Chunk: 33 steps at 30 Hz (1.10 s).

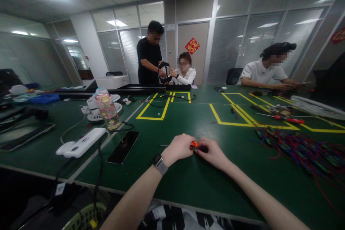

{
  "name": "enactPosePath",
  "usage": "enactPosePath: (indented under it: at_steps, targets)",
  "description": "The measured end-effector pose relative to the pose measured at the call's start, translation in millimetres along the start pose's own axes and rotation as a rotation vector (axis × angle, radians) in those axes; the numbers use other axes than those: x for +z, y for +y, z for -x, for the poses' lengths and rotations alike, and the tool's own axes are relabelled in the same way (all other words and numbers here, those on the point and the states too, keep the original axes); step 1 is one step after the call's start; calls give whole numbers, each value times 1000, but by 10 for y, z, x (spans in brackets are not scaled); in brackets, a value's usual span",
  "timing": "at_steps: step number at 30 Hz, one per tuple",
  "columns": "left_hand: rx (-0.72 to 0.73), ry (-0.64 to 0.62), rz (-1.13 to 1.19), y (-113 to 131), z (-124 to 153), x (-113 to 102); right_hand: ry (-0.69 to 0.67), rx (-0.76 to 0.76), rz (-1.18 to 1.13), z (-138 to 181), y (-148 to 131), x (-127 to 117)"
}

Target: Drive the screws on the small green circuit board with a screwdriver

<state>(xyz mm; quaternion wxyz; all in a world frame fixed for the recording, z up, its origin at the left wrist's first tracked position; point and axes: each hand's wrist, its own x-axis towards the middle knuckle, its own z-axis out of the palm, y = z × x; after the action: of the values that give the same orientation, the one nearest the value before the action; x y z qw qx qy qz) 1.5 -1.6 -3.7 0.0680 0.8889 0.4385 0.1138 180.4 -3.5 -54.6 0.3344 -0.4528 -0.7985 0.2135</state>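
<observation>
Just above the green tabletop, my two hands meet in front of me. My left hand, with a watch on its wrist, is closed around a screwdriver. Its orange and black handle shows between the hands, and the thin shaft sticks out to the left. My right hand is closed in a pinch right beside the handle end. A small dark bit with some green shows at those fingertips, too small and covered to name.
A phone, a white power strip and a pink bottle lie or stand to the left. Right of me are a heap of red and blue wires and a red-handled screwdriver. Several people are across the table.
</observation>
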Motion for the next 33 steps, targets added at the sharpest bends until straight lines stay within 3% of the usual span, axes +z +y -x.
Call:
enactPosePath:
  at_steps: [8, 16, 33]
  targets:
    - [-4, 9, -1, 18, -4, 23, -3, 1, 14, -12, 30, -2]
    - [-22, 28, -4, -39, -1, -53, -1, 119, -16, -23, 62, 7]
    - [78, -80, -191, 168, -132, -131, 6, 152, 3, -51, 85, 13]
